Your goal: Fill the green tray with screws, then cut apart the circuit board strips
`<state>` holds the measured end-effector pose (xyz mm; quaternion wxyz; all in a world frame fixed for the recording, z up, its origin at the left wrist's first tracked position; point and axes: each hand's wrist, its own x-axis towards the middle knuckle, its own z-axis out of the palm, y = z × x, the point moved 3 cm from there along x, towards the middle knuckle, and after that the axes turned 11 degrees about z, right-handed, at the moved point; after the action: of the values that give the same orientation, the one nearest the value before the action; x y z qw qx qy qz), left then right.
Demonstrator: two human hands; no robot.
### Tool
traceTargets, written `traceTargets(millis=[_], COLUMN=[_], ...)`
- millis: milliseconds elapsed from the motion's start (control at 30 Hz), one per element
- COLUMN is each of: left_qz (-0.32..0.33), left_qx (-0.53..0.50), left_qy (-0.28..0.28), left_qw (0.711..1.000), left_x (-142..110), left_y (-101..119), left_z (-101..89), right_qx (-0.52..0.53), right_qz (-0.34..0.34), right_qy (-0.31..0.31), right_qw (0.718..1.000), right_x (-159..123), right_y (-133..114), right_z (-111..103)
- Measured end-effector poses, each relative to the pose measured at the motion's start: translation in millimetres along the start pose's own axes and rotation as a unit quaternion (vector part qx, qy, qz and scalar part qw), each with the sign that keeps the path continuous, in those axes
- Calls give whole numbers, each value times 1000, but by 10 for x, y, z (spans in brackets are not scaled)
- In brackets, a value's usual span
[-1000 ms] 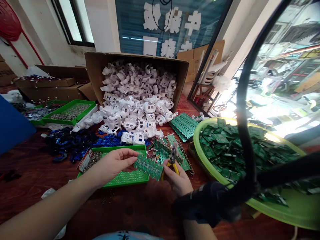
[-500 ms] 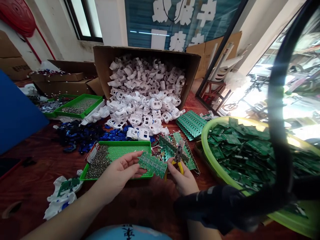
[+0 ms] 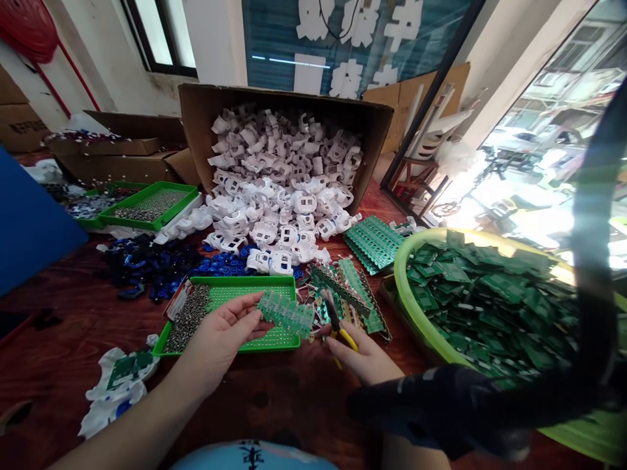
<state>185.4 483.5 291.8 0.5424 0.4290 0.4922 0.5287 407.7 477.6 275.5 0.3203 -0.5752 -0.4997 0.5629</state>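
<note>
Cluttered red-brown wooden desk (image 3: pixel 63 339): left hand (image 3: pixel 223 336) pinched a thin green circuit-board panel (image 3: pixel 287 314) by its near edge; right hand (image 3: pixel 365 358), just beside it, gripped yellow-handled cutting pliers (image 3: pixel 339 326). Panel judged light, stiff, brittle; best held by bare edges.

The table (image 3: pixel 73 326) is dark red-brown wood, smooth and a bit shiny. The tray (image 3: pixel 230 284) by the left hand (image 3: pixel 220 339) is bright green plastic, and the little board (image 3: pixel 287 313) that hand holds is green and hard with tiny shiny metal dots. The cutters (image 3: pixel 337 326) in the right hand (image 3: pixel 365 359) have yellow plastic handles and grey metal tips, and the box (image 3: pixel 196 117) behind is rough brown cardboard full of smooth white plastic pieces (image 3: pixel 279 189).
</note>
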Motion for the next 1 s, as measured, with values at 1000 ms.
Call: traceTargets(millis=[1000], left_qz=[209], left_qx=[353], left_qy=[-83], left_qw=[908], left_x=[-48], left_y=[359], left_z=[91], right_qx=[-228], right_qz=[10], right_qy=[26], right_qw=[973], right_x=[26], right_y=[156], right_z=[114])
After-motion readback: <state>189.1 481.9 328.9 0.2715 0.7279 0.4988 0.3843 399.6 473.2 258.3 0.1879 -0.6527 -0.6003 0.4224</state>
